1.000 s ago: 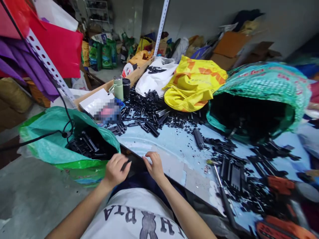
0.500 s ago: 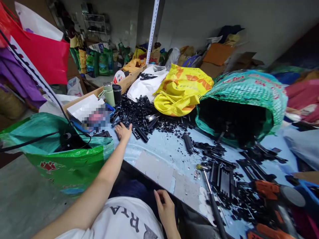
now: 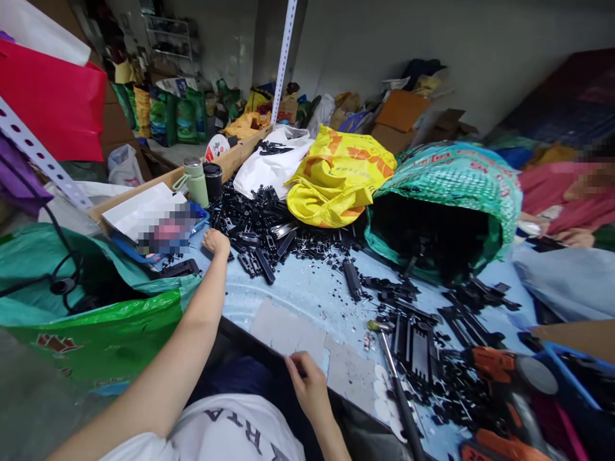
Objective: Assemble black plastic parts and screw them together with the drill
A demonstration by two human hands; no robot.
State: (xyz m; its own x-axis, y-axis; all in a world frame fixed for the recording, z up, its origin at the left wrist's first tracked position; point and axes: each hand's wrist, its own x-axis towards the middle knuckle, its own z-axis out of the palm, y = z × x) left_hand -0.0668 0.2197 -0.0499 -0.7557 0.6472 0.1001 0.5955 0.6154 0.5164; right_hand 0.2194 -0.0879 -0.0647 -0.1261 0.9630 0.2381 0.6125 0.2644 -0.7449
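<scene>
My left hand [image 3: 217, 244] is stretched forward to the left edge of a heap of small black plastic parts [image 3: 250, 214]. Its fingers are curled closed, and whatever they hold is hidden. A dark piece shows just beside the fingers. Close to my body, my right hand [image 3: 307, 384] hangs at the table's front edge, thumb and forefinger bent together. I cannot make out anything between them. Grey flat sheets [image 3: 288, 330] lie on the blue tabletop in front of it. A hammer [image 3: 396, 378] rests to the right of that hand, alongside black slotted plates [image 3: 423, 349].
An open green sack [image 3: 110, 339] stands at the left. Behind the heap are a green flask [image 3: 195, 182], a black cup [image 3: 213, 180] and a yellow bag [image 3: 341, 179]. A teal woven sack [image 3: 446, 192] gapes open at the right, near an orange drill [image 3: 509, 384]. Another person's sleeve [image 3: 557, 192] shows far right.
My left hand has drawn slightly left and its spread fingers have curled closed. My right hand keeps nearly the same pose. The whole view has shifted a little.
</scene>
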